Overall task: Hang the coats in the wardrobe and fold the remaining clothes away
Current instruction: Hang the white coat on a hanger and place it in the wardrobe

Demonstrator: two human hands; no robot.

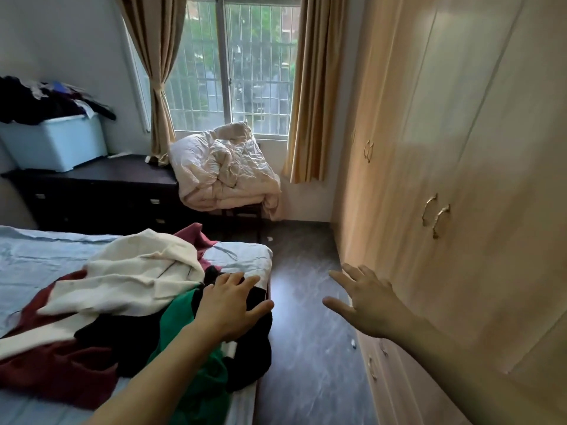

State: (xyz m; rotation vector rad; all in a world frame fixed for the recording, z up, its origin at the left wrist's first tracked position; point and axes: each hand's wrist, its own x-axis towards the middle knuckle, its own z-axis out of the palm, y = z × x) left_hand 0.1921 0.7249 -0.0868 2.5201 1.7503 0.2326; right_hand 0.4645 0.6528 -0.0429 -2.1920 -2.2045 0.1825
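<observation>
Reaching over the bed (pixel 36 259), the left hand (pixel 228 305) rests with fingers spread flat on the heap of clothes (pixel 132 302) — cream, maroon, black and green pieces piled at the bed's near corner. The right hand (pixel 368 305) hovers with fingers open and empty, off the bed's edge above the floor, near the closed wardrobe (pixel 460 179).

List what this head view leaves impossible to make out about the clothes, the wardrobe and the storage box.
- Wardrobe: doors shut, so rail and hangers are hidden.
- Black garment: partly under the left hand and the green garment; type unclear.
- Blue box: contents buried under dark clothes, cut by the left edge.
- Right hand: open, over the floor.
</observation>
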